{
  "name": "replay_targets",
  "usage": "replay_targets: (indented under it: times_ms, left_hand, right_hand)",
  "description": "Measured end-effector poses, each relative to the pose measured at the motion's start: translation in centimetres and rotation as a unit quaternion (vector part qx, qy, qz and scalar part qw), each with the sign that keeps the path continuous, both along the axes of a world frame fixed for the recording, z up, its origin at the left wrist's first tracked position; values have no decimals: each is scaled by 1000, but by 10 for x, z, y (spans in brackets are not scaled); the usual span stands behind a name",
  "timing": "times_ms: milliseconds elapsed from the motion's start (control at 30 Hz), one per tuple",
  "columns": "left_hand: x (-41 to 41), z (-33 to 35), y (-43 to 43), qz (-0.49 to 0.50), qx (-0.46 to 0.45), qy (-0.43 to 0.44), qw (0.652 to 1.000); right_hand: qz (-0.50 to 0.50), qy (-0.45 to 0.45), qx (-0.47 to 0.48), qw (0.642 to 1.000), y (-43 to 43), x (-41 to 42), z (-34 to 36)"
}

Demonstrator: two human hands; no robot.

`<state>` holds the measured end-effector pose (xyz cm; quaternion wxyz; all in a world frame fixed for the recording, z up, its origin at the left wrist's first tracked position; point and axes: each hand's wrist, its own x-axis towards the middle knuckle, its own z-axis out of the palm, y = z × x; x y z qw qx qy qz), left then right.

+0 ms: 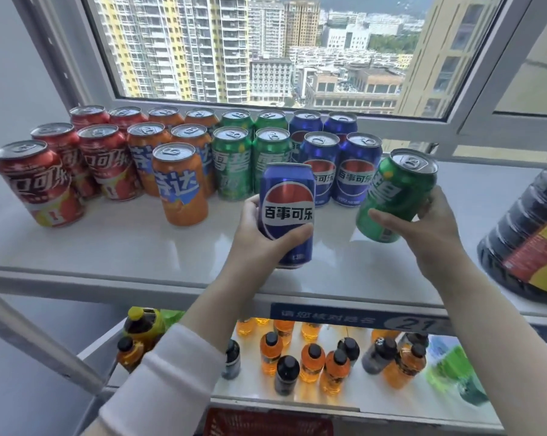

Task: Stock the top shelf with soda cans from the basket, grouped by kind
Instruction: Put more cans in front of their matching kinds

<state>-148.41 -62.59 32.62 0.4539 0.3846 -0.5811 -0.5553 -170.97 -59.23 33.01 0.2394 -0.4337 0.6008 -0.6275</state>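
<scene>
A loose white sleeve [162, 382] clothes the arm behind the left hand [259, 234].

Daylight from the window [266, 48] across the top of your frame lit the scene brightly. The white top shelf [124, 247] showed a soft sheen and faint reflections under the cans [178, 184]; shadows were weak. The centre was sharp. Your wide lens bowed lines at both side edges, and the bottles [312, 360] along the bottom were blurred, worst at lower right.

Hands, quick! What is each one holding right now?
The left hand grips the blue can, upright.
The right hand grips the green can, tilted.
</scene>
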Motion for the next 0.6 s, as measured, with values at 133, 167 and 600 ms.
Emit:
replay_targets:
  times_ms: [133, 167, 600]
  left_hand:
    - [-38, 5, -10, -23, -27, -17, 999]
    - [-48, 7, -12, -16, -41, -20, 999]
    - [-119, -9, -43, 27, -133, -140, 981]
  right_hand:
    - [-17, 0, 2, 1000, 15, -7, 8]
    - [-23, 2, 2, 1000, 18, -9, 9]
    - [-50, 1, -6, 999, 42, -24, 1]
